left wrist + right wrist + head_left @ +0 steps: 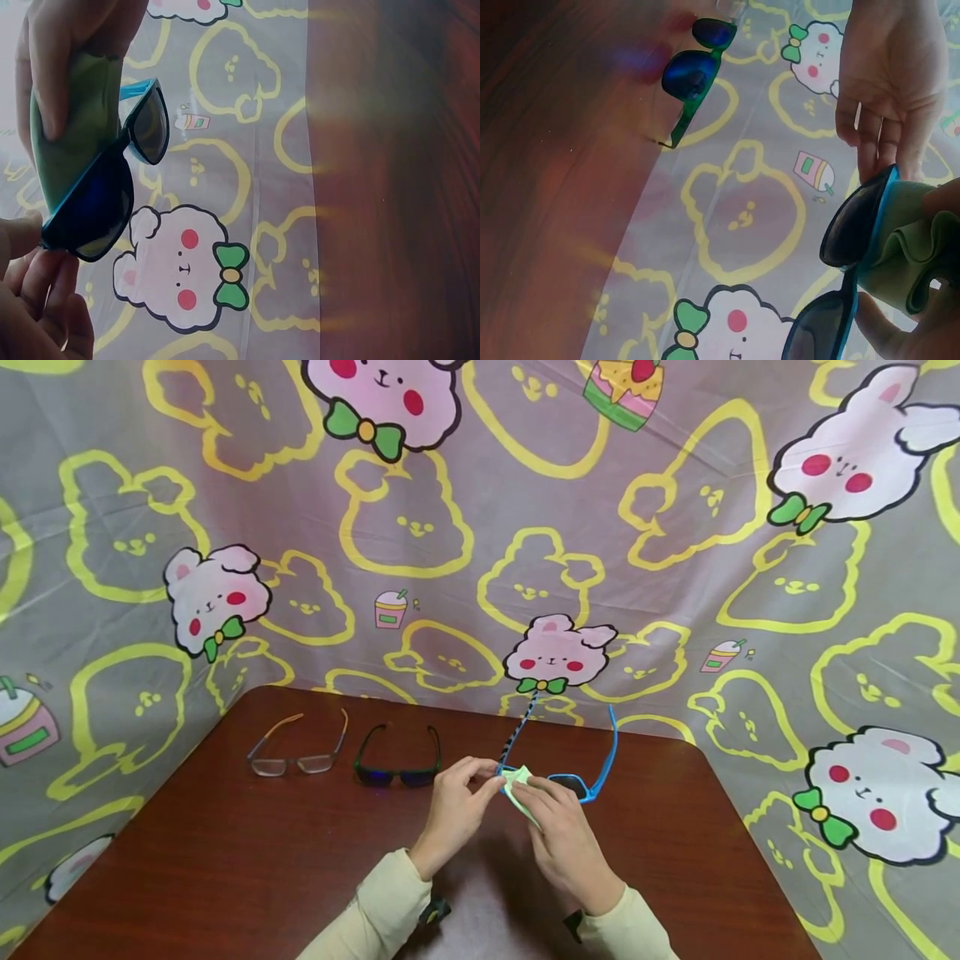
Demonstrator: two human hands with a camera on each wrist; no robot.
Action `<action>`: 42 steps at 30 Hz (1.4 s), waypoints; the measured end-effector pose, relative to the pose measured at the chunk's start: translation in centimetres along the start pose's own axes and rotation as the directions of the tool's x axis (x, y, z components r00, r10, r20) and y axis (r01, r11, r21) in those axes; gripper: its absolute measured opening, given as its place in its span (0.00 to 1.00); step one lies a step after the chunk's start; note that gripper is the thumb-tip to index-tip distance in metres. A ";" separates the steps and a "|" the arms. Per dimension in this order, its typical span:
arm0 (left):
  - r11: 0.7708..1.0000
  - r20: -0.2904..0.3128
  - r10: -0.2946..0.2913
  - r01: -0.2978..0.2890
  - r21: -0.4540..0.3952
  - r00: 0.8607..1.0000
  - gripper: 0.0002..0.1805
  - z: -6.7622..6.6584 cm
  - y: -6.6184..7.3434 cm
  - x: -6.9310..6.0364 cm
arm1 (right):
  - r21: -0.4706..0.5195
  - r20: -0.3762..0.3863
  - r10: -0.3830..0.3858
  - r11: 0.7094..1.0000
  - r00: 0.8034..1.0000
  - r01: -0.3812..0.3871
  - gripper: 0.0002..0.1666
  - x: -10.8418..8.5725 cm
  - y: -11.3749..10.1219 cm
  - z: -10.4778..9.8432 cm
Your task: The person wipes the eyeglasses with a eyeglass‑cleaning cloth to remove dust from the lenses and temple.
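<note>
Blue-framed sunglasses [604,768] with dark lenses are held above the table, their temples unfolded and pointing away from me. My left hand [459,802] pinches them at the left hinge corner. In my right hand [564,835] is a light green cloth [517,783], gripped between thumb and fingers and lying against the left lens. The left wrist view shows the cloth [75,127] behind the lens [101,202], on the side toward me. Folds of the cloth [911,255] bunch under the right fingers in the right wrist view.
Clear-lens glasses [300,766] stand unfolded at the left of the brown table [225,852]. Beside them are dark sunglasses [397,776] with blue lenses, also unfolded. A patterned curtain [442,510] rises behind the table and along its sides.
</note>
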State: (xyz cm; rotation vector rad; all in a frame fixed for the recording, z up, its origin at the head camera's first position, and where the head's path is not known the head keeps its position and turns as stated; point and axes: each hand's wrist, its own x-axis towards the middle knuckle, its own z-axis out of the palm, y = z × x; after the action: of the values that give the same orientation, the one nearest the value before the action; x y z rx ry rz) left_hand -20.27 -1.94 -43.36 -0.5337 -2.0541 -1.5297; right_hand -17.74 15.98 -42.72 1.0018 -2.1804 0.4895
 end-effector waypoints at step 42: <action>0.998 -0.095 -0.060 0.060 -0.005 0.994 0.08 -2.7 -1.4 1.1 | 0.118 0.010 0.786 0.613 0.618 -0.781 0.07 -4.6 3.7 -2.6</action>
State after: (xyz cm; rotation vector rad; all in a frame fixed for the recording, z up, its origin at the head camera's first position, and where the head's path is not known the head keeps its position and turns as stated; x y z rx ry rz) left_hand -21.47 -4.96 -43.09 -0.3953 -2.0121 -1.5610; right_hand -17.33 22.23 -44.42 -0.0149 -2.4956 1.0282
